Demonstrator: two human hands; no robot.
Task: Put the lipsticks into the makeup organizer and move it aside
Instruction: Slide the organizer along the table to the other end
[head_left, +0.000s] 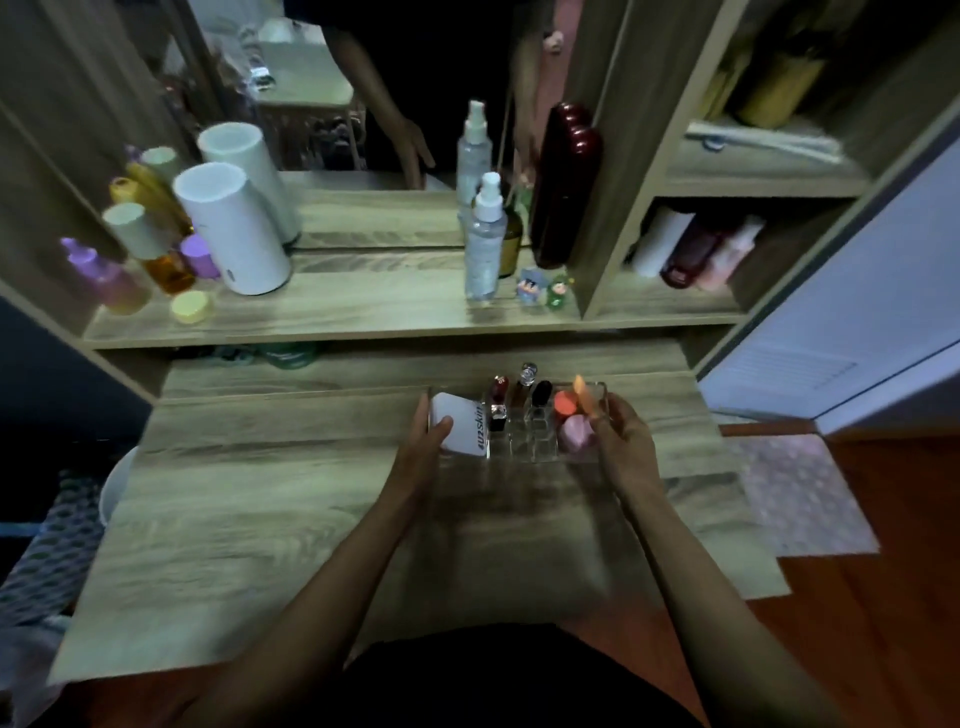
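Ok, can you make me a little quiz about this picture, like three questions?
1. True or false: both hands touch the clear makeup organizer.
2. What sits at the organizer's right end? A) sponges B) a spoon C) keys
3. Fill in: the white compact is by the ____ hand.

Key: 1 true, the left hand and right hand hold its ends. 2 A, orange and pink sponges. 3 left.

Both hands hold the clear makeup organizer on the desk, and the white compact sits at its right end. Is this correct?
Not quite. In the head view the white compact sits at the left end of the clear makeup organizer, by the left hand. The right hand grips the right end, on the desk.
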